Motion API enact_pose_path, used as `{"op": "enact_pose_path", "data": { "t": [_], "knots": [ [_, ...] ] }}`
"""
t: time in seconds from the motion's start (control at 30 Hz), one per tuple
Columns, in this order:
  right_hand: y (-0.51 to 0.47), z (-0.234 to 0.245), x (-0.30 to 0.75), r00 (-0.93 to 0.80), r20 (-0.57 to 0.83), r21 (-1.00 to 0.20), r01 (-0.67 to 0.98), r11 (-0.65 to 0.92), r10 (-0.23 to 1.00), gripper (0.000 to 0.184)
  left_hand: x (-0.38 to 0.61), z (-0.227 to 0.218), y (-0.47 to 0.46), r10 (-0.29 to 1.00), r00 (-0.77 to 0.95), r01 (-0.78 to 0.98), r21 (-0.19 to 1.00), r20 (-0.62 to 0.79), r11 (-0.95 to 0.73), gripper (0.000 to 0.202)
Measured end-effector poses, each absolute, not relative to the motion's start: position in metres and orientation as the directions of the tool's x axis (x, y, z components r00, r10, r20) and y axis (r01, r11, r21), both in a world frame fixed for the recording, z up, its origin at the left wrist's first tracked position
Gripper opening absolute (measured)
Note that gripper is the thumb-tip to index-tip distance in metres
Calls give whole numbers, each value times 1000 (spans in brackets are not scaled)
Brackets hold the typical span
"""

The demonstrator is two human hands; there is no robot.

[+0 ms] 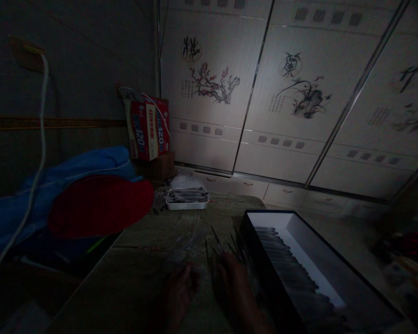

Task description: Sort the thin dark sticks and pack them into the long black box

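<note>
The scene is very dark. My left hand (179, 292) and my right hand (231, 283) lie close together low on the table (132, 278), near its front edge. Just beyond their fingertips is a loose scatter of thin dark sticks and clear tubes (209, 243). The fingers are too dim to make out, so what they hold, if anything, is hidden. To the right of my right hand lies a long dark box (351, 273) with a white lining, holding a row of thin dark sticks (285, 264).
A small white tray (187, 204) of similar sticks stands at the table's far edge. A red round object (101, 206) and blue cloth (28, 199) lie to the left, with a red carton (146, 127) behind. A white cable (42, 139) hangs at left. Painted cabinet doors (282, 93) fill the back.
</note>
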State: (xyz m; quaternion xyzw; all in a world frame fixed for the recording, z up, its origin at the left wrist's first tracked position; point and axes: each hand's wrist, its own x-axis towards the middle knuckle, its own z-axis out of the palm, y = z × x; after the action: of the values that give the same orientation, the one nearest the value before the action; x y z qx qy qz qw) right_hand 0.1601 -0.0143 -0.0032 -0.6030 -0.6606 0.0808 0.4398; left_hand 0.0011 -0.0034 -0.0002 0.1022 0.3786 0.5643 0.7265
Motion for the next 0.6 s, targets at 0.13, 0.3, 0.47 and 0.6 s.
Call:
{"op": "enact_pose_path", "data": {
  "t": [0.13, 0.3, 0.47, 0.6],
  "knots": [
    [-35, 3, 149, 218, 343, -885, 401, 236, 914, 19, 3, -5, -2, 932, 79, -731, 615, -353, 295, 20],
    [-46, -3, 136, 267, 242, -955, 234, 181, 933, 19, 4, -4, -4, 958, 64, -662, 706, -281, 251, 24],
    [-45, -16, 135, 264, 254, -957, 211, 201, 931, 23, 5, -8, -4, 953, 58, -589, 761, -296, 272, 29],
    [-45, -18, 136, 282, 217, -968, 183, 170, 935, 24, 7, -11, -3, 962, 18, -547, 803, -273, 238, 32]
  ]
}}
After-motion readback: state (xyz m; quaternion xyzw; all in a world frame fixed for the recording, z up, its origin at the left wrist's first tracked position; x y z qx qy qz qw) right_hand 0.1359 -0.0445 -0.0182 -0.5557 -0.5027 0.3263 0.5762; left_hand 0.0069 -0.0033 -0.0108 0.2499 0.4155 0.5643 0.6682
